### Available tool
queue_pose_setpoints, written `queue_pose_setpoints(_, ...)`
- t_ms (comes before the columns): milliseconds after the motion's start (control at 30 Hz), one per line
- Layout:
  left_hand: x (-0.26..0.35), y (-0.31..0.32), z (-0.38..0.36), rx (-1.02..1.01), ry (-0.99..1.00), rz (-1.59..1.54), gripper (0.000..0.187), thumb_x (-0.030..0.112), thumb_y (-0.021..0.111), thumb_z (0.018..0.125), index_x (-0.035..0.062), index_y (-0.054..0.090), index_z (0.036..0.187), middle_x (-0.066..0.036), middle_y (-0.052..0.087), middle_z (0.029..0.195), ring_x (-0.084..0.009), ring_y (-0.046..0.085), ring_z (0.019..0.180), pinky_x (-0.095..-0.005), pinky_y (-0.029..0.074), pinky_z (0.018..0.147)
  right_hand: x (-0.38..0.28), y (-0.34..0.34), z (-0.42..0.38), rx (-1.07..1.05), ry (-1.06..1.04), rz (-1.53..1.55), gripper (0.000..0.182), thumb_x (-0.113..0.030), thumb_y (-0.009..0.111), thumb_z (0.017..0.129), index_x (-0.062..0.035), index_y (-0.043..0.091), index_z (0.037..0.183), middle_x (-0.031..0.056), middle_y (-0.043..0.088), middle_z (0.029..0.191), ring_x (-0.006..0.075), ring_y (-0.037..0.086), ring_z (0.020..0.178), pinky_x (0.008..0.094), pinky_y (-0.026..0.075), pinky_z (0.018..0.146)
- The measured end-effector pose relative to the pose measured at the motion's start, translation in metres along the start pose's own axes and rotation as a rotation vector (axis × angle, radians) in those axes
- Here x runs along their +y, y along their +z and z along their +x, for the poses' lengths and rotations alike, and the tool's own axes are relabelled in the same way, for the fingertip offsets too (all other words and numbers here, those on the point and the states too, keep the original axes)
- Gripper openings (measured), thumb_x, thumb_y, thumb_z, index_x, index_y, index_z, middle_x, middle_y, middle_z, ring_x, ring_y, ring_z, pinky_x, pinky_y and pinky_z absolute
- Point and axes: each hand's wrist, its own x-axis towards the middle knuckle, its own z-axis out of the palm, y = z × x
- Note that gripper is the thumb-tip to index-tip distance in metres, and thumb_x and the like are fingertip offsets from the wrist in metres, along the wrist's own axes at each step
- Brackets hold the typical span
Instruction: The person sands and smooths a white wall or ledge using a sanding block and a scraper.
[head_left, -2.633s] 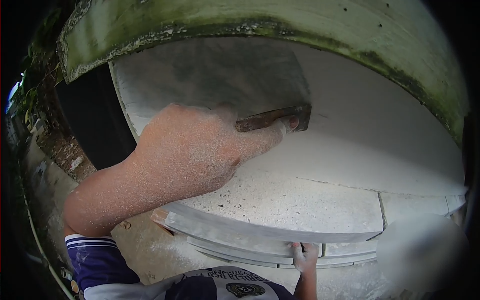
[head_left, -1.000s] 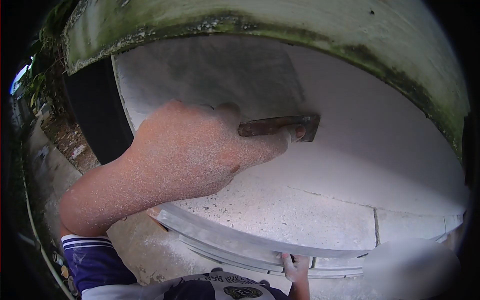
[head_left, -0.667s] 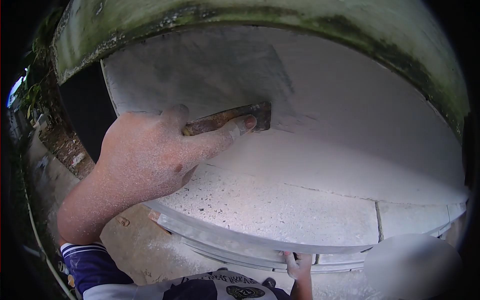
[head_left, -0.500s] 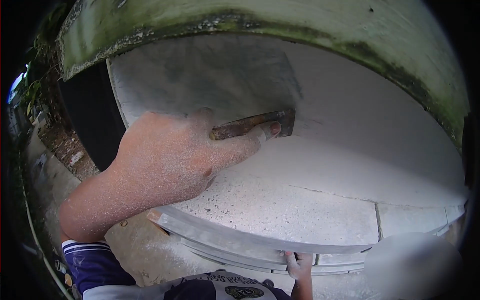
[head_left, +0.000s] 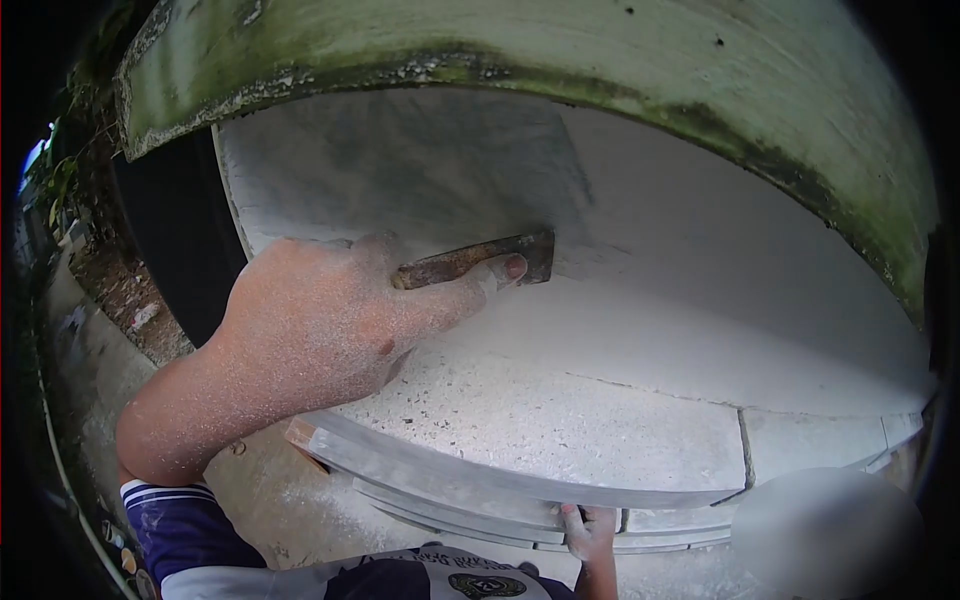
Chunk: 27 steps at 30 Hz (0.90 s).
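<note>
My left hand [head_left: 320, 305], coated in white dust, is closed around a worn sanding block [head_left: 455, 262] with a brown edge and a dark, flat end. Thumb and fingers press it against the pale wall [head_left: 680, 270], whose upper left part is a darker grey patch. Lower down, my right hand [head_left: 592, 535] grips the front edge of the ledge [head_left: 570, 430], its thumb showing and the other fingers largely hidden. Dust and small specks cover the ledge top.
A curved, moss-stained concrete overhang [head_left: 420, 60] arches above the wall. To the left is a dark opening [head_left: 170, 230]. Below the ledge, white powder lies on the floor [head_left: 340, 515]. A blurred round shape [head_left: 825, 535] covers the lower right.
My left hand has slid the sanding block a little to the left and slightly down on the wall. My right hand stays at the ledge edge.
</note>
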Motion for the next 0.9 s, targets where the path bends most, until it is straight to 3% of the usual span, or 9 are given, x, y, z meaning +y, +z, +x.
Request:
queue_pose_setpoints(33, -0.003, 0.000, -0.005, 0.008, -0.043, 0.011, 0.074, 0.016, 0.076, 0.075, 0.0428, 0.058, 0.141, -0.004, 0.053, 0.070, -0.0167, 0.055, 0.050, -0.0330, 0.044, 0.041, -0.001, 0.001, 0.000, 0.022, -0.019, 0.008, 0.028, -0.023, 0.065, 0.099, -0.0028, 0.072, 0.081, 0.0055, 0.064, 0.067, 0.0154, 0.058, 0.060, 0.0313, 0.044, 0.059)
queue_pose_setpoints(167, 0.001, -0.002, -0.001, -0.004, -0.029, 0.054, 0.070, 0.015, 0.075, 0.077, 0.0421, 0.060, 0.140, -0.003, 0.053, 0.069, -0.0168, 0.055, 0.050, -0.0328, 0.044, 0.043, 0.009, 0.003, 0.001, 0.066, -0.134, -0.024, 0.028, -0.023, 0.065, 0.098, -0.0026, 0.072, 0.081, 0.0065, 0.066, 0.069, 0.0168, 0.060, 0.063, 0.0322, 0.045, 0.061)
queue_pose_setpoints(267, -0.003, -0.008, -0.001, -0.074, -0.008, 0.022, 0.069, 0.027, 0.071, 0.086, 0.0453, 0.049, 0.148, -0.010, 0.059, 0.074, -0.0170, 0.062, 0.053, -0.0317, 0.046, 0.039, -0.005, 0.001, 0.005, 0.008, -0.096, -0.026, 0.028, -0.023, 0.065, 0.098, -0.0027, 0.072, 0.081, 0.0069, 0.066, 0.071, 0.0170, 0.060, 0.065, 0.0322, 0.046, 0.063)
queue_pose_setpoints(333, -0.008, -0.002, -0.012, -0.073, 0.010, 0.037, 0.068, 0.026, 0.070, 0.086, 0.0443, 0.049, 0.148, -0.010, 0.059, 0.074, -0.0171, 0.062, 0.053, -0.0318, 0.046, 0.039, -0.010, -0.003, 0.004, -0.051, -0.023, -0.038, 0.027, -0.023, 0.065, 0.098, -0.0028, 0.073, 0.082, 0.0072, 0.066, 0.071, 0.0171, 0.061, 0.066, 0.0322, 0.046, 0.063)
queue_pose_setpoints(433, -0.013, 0.002, -0.020, -0.041, -0.055, 0.050, 0.071, 0.020, 0.073, 0.081, 0.0431, 0.054, 0.145, -0.006, 0.057, 0.072, -0.0174, 0.059, 0.051, -0.0331, 0.045, 0.041, -0.016, -0.003, 0.004, -0.034, -0.043, -0.068, 0.013, -0.007, 0.065, 0.094, -0.0033, 0.072, 0.084, 0.0091, 0.073, 0.079, 0.0230, 0.069, 0.076, 0.0353, 0.052, 0.073)
queue_pose_setpoints(633, -0.002, -0.001, 0.001, -0.075, -0.014, -0.018, 0.072, 0.019, 0.075, 0.080, 0.0436, 0.055, 0.144, -0.006, 0.055, 0.069, -0.0183, 0.058, 0.051, -0.0346, 0.045, 0.043, -0.005, -0.002, 0.000, -0.045, 0.078, -0.063, 0.016, -0.011, 0.065, 0.095, -0.0037, 0.073, 0.084, 0.0100, 0.072, 0.079, 0.0236, 0.069, 0.076, 0.0354, 0.052, 0.073)
queue_pose_setpoints(900, -0.015, 0.003, -0.015, -0.078, -0.075, 0.034, 0.074, 0.018, 0.073, 0.080, 0.0440, 0.052, 0.146, -0.007, 0.059, 0.074, -0.0197, 0.061, 0.054, -0.0336, 0.048, 0.044, -0.004, -0.001, 0.001, -0.010, -0.011, -0.118, 0.018, -0.016, 0.066, 0.096, -0.0045, 0.075, 0.086, 0.0104, 0.072, 0.079, 0.0232, 0.068, 0.074, 0.0361, 0.051, 0.070)
